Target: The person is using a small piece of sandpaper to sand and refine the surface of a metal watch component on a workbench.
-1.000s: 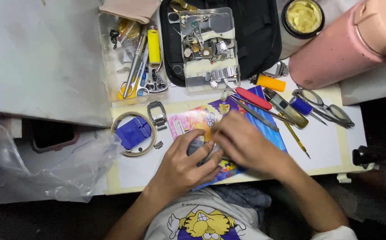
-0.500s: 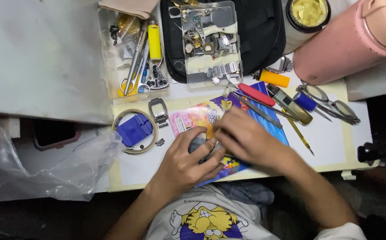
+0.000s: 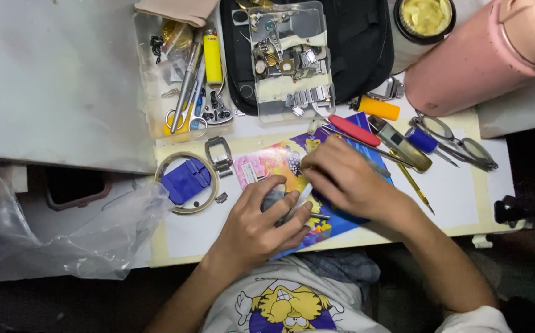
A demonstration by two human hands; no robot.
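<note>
While left hand (image 3: 256, 223) grips watch (image 3: 275, 196), right hand (image 3: 347, 180) w/ tool (image 3: 297, 200)

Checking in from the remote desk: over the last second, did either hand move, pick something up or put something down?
Barely. The left hand keeps the small dark object pressed on the colourful booklet, and the right hand still works a thin tool at it, perhaps edged slightly toward the left hand. Nothing was taken up or let go. The red-handled tool, the blue block in its ring and the pink bottle lie as before.

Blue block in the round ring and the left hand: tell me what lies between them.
In the head view, only a small metal link on bare white paper lies between the blue block and the left hand.
</note>
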